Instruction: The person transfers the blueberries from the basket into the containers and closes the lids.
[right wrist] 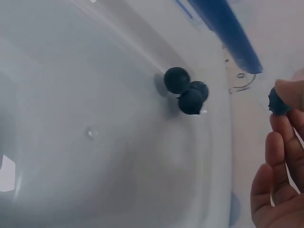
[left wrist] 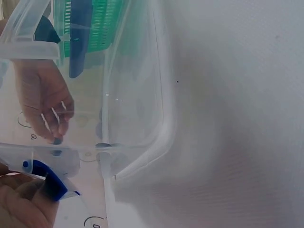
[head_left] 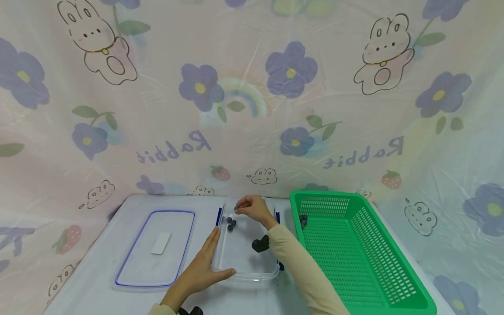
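Observation:
Over the far end of a clear plastic food container (head_left: 245, 267), my right hand (head_left: 255, 209) pinches a dark blueberry (right wrist: 277, 102) between thumb and fingertips. In the right wrist view the berry is raised beyond the container's edge. Three blueberries (right wrist: 191, 100) sit together on the container floor near its wall. My left hand (head_left: 200, 269) rests against the container's left side, fingers extended along it near a blue latch (left wrist: 51, 183), thumb spread towards the front rim.
A green plastic basket (head_left: 364, 267) stands on the right, with several blueberries (head_left: 303, 221) by its left wall. To the left lies a clear lid (head_left: 138, 267) with a blue seal and a white label (head_left: 161, 243). A patterned curtain (head_left: 244, 144) hangs behind the white table (head_left: 98, 245).

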`<state>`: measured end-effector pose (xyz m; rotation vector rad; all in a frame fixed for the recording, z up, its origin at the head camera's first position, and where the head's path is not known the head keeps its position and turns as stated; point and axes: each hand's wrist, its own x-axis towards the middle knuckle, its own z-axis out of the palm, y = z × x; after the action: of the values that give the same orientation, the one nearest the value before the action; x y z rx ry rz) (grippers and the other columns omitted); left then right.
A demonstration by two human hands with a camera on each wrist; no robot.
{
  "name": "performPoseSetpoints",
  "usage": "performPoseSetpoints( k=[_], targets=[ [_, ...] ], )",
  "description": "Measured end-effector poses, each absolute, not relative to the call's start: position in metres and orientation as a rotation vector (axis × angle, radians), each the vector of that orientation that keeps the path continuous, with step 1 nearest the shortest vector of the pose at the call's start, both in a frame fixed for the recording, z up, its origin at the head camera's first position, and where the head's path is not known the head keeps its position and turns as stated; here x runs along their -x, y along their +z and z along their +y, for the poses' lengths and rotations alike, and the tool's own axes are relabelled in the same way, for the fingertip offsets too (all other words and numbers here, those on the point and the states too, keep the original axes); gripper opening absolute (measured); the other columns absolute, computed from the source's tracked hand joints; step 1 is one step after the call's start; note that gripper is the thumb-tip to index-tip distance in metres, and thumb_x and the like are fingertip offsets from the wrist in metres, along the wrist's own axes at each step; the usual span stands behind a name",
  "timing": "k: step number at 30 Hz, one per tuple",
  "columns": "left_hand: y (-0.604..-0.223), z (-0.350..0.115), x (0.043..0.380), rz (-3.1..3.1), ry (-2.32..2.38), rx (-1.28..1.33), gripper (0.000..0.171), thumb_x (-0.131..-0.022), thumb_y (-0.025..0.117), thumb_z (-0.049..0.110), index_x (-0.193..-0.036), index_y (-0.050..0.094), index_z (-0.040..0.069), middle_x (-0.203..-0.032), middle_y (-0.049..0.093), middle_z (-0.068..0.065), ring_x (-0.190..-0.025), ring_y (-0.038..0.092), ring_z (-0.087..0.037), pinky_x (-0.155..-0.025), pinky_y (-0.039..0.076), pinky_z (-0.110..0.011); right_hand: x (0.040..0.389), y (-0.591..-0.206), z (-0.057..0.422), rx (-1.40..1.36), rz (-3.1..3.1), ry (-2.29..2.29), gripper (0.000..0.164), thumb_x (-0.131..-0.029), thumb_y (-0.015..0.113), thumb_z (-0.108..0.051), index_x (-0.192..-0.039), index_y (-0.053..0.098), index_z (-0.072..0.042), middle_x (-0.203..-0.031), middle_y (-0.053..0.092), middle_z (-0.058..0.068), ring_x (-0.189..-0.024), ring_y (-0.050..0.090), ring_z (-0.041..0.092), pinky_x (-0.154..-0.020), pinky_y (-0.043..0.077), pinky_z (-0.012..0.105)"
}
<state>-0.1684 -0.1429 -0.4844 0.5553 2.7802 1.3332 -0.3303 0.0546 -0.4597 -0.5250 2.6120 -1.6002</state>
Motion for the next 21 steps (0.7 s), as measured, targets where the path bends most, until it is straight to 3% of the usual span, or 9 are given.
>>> performPoseSetpoints(
  k=[13, 21],
  targets=[
    [-0.485, -0.144, 0.168, 2.781, 1.327, -0.553, 0.113, -0.079, 0.077, 0.048, -0.156, 0.008, 0.005, -0.161, 0.003, -0.013, -0.142, 0.014, -0.040, -0.106, 0.023, -0.064, 0.330, -0.469, 0.041, 0.389, 2.688, -1.487, 0.015, -0.076, 0.080, -0.005, -0.090, 0.074, -0.005, -0.078, 0.068, -0.002, -0.072, 0.061, 0.012, -0.066, 0.050, 0.028],
    [-0.486, -0.143, 0.170, 2.785, 1.323, -0.574, 0.113, -0.079, 0.078, 0.049, -0.157, 0.006, 0.009, -0.161, 0.003, -0.012, -0.142, 0.014, -0.039, -0.106, 0.024, -0.063, 0.330, -0.466, 0.035, 0.279, 2.673, -1.468, 0.014, -0.076, 0.080, -0.005, -0.089, 0.075, -0.006, -0.078, 0.069, -0.001, -0.072, 0.060, 0.012, -0.068, 0.050, 0.028]
  ],
)
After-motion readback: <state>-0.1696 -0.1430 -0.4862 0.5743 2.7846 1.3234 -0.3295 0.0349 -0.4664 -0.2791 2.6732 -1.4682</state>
